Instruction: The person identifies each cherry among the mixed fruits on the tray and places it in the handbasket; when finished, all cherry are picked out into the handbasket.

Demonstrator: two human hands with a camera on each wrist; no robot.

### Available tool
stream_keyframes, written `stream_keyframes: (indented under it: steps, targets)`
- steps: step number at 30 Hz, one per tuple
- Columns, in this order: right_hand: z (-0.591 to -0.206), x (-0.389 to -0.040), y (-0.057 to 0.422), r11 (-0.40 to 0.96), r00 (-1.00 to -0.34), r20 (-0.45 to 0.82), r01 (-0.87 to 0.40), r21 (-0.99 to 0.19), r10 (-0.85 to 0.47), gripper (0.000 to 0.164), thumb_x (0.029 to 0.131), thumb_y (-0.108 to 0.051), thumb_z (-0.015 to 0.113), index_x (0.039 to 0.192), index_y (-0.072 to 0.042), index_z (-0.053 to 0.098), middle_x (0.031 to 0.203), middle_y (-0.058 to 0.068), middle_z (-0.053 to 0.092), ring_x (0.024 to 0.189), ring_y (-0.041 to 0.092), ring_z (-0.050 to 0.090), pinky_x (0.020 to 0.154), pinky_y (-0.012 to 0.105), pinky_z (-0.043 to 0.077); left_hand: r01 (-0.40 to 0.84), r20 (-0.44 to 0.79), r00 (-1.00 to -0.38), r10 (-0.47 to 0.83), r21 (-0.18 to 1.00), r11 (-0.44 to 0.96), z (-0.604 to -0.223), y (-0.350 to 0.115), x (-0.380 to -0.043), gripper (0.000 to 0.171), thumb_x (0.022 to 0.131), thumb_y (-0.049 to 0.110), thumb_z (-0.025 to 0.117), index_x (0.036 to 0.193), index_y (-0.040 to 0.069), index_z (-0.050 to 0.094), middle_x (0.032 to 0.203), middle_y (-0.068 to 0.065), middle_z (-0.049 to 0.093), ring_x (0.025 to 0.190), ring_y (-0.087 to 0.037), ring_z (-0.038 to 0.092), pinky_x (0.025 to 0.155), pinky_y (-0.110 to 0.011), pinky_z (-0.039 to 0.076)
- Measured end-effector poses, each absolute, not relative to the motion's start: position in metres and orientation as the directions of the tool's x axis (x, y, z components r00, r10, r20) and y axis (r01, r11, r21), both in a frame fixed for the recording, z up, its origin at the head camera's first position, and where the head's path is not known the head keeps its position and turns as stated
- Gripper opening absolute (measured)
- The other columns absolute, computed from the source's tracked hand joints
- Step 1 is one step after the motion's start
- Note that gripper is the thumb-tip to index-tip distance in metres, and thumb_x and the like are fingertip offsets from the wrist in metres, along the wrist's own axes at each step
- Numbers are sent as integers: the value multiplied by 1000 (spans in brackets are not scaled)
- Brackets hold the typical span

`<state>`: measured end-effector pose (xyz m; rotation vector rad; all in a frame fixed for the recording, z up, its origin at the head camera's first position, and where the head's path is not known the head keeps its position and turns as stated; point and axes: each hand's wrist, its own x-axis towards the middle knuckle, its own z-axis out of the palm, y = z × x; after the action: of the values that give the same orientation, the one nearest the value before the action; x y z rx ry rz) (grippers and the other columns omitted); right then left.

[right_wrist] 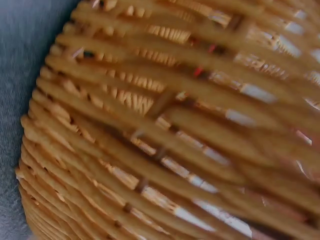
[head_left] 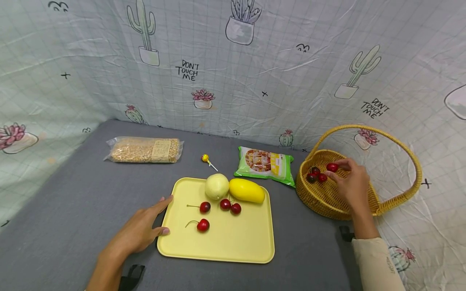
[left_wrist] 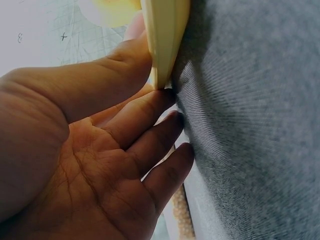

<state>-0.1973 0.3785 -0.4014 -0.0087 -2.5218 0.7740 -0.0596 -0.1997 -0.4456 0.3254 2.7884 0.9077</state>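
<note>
Right hand (head_left: pixel 352 182) is over in the wicker basket (head_left: pixel 320 207), thumb and fingertips pinching one red cherry (head_left: pixel 332 167). Held cherry sits above the basket floor, inside the rim, near a small cluster of loose cherries (head_left: pixel 322 178) on the basket's left side. Basket stands at the right of the bench (head_left: pixel 91 194), arched handle up. The right wrist view is mostly basket weave, so the grip reads only from the head view.

Left hand (head_left: pixel 140 228) is at the left edge of the yellow tray (head_left: pixel 233 247), thumb and index spread apart along it, both touching; up close, the thumb lies against the rim, other fingers loosely bent beside the tray's lower edge and the grey cloth.

On the tray: four more cherries (head_left: pixel 203 225), two with long stems lying toward the left hand, two side by side near the middle. Behind them a pale round fruit (head_left: pixel 217 186) next to a yellow oblong fruit (head_left: pixel 246 190), both at the far rim.

Beyond the tray, left to right: clear bag of grains (head_left: pixel 127 151), lollipop (head_left: pixel 205 158) with its stick angled toward me, green packet (head_left: pixel 267 163) just short of the basket. Cactus-print sheet (head_left: pixel 233 105) hangs behind.
</note>
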Motion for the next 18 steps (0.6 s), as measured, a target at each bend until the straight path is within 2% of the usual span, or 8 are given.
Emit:
stream_keyframes:
  steps: [3,8,13,18]
  targets:
    - [-404,-203,383,846,-875,459,-120,-519,157,40,87,-13,90,120,1,71,115,31,75,107,45,55,92,55,35,143,-117,-958,262,597,789,-445,-200,-59,92,88,17,86,166,10,37,162,-35,41,143,-58,49,107,-73,45]
    - [-414,-210,395,845,-896,397,-49,-532,198,40,91,-14,87,124,1,70,120,32,74,113,48,58,100,58,38,146,-119,-956,266,594,791,-445,-201,-58,92,88,18,86,166,11,37,162,-34,41,143,-57,49,107,-72,46]
    - [-424,-213,405,844,-924,287,65,-532,252,41,98,-23,80,130,-2,67,129,29,73,115,46,65,96,57,46,158,-109,-955,275,596,787,-443,-200,-57,93,88,18,86,166,11,37,162,-34,42,143,-56,49,108,-71,46]
    - [-424,-214,404,848,-938,238,95,-522,251,41,101,-26,77,132,-3,66,133,28,71,118,46,62,97,60,46,151,-111,-957,268,599,786,-443,-200,-58,92,89,17,86,167,12,37,162,-33,42,143,-56,49,108,-71,46]
